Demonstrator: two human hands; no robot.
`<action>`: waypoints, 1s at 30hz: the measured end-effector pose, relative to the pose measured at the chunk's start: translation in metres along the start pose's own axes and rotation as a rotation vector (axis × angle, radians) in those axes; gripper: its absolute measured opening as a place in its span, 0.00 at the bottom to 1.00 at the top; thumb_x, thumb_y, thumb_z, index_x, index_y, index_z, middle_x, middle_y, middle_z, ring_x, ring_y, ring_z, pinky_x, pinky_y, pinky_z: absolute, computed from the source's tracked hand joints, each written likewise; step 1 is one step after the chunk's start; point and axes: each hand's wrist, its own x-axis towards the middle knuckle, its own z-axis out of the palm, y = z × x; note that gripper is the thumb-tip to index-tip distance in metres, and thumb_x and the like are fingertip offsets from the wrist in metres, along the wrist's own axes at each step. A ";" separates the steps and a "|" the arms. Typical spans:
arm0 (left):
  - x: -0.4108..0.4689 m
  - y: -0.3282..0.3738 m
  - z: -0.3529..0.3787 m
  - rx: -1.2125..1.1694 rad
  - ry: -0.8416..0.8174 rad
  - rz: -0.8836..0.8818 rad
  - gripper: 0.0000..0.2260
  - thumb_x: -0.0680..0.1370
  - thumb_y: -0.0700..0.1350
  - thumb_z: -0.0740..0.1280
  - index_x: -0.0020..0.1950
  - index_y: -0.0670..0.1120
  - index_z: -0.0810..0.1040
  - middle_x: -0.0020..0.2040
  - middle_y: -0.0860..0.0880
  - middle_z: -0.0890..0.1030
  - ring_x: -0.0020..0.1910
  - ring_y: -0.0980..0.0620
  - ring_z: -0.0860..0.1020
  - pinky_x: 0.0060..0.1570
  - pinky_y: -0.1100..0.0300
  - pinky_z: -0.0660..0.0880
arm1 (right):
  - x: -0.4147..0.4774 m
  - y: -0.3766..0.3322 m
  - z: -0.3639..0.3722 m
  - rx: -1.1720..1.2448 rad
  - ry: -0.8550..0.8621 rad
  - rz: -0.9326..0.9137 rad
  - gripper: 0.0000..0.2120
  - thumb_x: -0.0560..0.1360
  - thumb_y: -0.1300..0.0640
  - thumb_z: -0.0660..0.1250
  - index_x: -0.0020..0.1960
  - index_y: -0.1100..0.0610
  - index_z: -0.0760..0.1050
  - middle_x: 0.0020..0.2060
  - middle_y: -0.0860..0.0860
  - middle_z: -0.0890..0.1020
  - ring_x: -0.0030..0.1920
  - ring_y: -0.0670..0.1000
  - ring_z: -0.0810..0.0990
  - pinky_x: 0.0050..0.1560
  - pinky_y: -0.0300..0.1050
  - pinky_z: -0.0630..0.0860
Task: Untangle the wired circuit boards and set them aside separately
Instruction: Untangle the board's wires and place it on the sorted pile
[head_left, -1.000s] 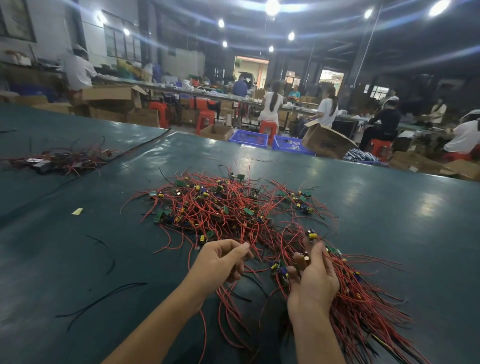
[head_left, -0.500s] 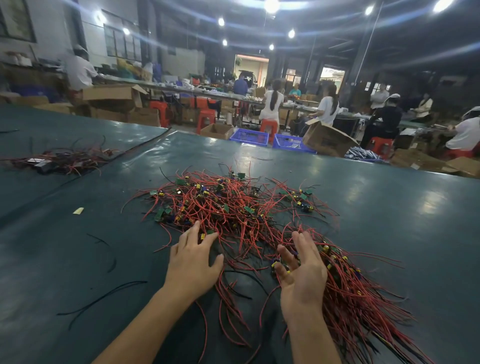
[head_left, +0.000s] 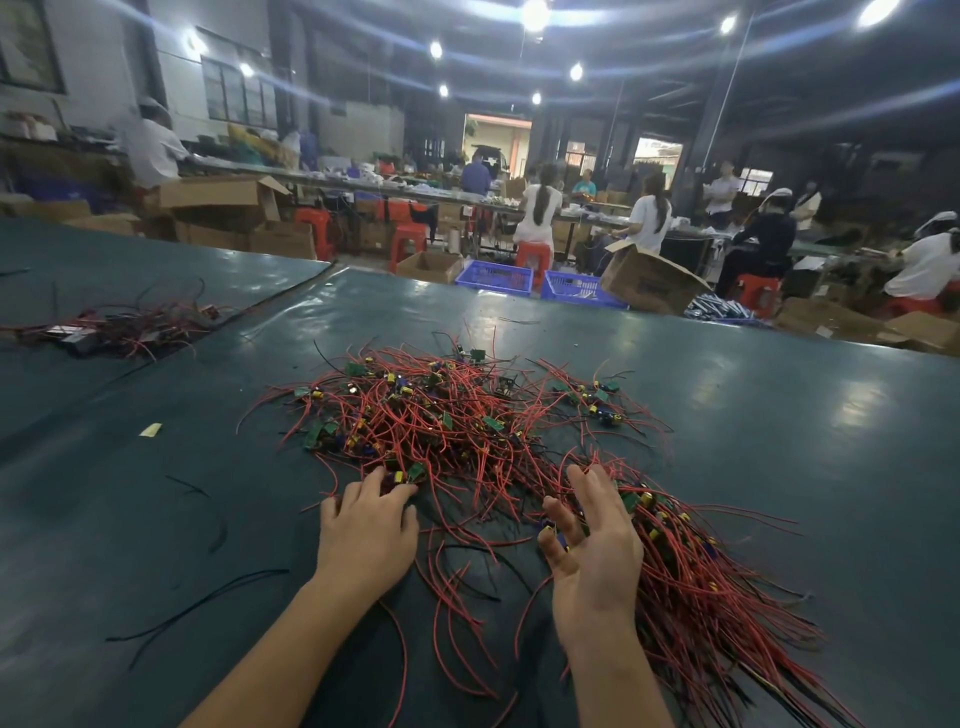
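A tangled heap of small green circuit boards with red wires (head_left: 447, 415) lies on the dark green table (head_left: 805, 441). To its right a combed bundle of sorted boards (head_left: 691, 577) fans toward the near edge. My left hand (head_left: 366, 530) lies palm down at the heap's near edge, fingertips touching a board with a yellow part (head_left: 408, 474). My right hand (head_left: 597, 540) stands on edge with fingers spread, beside the sorted bundle, holding nothing I can see.
A second pile of wires and dark parts (head_left: 114, 327) lies far left. Loose black wires (head_left: 197, 608) and a yellow scrap (head_left: 150, 429) lie on the table's left part. Beyond the far edge are blue crates (head_left: 493, 275), cardboard boxes and seated workers.
Both hands let go of the boards they held a second ago and opened. My left hand moved forward to the heap's near edge; my right hand spread beside the sorted bundle.
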 end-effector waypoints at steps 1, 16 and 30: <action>0.000 0.000 0.000 0.012 -0.018 -0.009 0.19 0.82 0.53 0.53 0.73 0.56 0.66 0.76 0.50 0.61 0.74 0.49 0.60 0.71 0.47 0.56 | 0.000 0.000 0.000 -0.004 -0.002 0.002 0.08 0.79 0.56 0.65 0.57 0.47 0.77 0.58 0.46 0.82 0.33 0.44 0.82 0.26 0.37 0.75; -0.003 0.001 -0.011 -0.251 0.180 0.014 0.11 0.76 0.48 0.65 0.58 0.58 0.74 0.46 0.60 0.79 0.51 0.56 0.77 0.59 0.57 0.59 | 0.000 0.002 0.001 -0.034 -0.039 0.040 0.09 0.79 0.55 0.65 0.59 0.49 0.78 0.54 0.47 0.85 0.32 0.44 0.82 0.26 0.37 0.75; -0.014 0.019 -0.022 -0.371 0.499 0.315 0.10 0.77 0.56 0.65 0.50 0.51 0.80 0.45 0.58 0.79 0.46 0.57 0.75 0.54 0.60 0.59 | -0.002 0.002 0.002 -0.113 -0.118 0.065 0.09 0.79 0.52 0.65 0.57 0.52 0.80 0.50 0.48 0.87 0.34 0.44 0.82 0.26 0.36 0.74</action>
